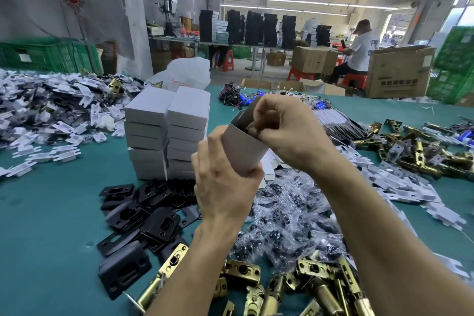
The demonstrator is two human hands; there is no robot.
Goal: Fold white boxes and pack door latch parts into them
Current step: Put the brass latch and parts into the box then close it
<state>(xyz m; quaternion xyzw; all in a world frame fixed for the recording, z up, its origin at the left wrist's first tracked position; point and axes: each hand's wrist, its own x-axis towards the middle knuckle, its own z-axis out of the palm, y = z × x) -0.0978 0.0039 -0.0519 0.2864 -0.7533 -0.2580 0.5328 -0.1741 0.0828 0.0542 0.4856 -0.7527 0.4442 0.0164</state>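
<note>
Where the white box is: the white box is held up over the middle of the table, tilted, with its open end towards 1 o'clock.
Left hand: the left hand comes up from 6 o'clock, and its fingers are wrapped round the lower end of the box, gripping it.
Right hand: the right hand reaches in from 4 o'clock; its fingers are curled over the open upper end and pinch the card at the rim. What they do inside the opening cannot be seen.
Closed boxes: two stacks of closed boxes stand side by side on the table at 10 o'clock, just beside the held box.
Black plates: a loose heap of black plates lies at 8 o'clock.
Screw bags: clear screw bags are piled at 5 o'clock, under the right forearm.
Brass latches: brass latches lie at 6 o'clock; a second pile shows at 3 o'clock.
Flat blanks: unfolded flat blanks spread at 4 o'clock.
Seated worker: a seated worker is far off at 1 o'clock.
</note>
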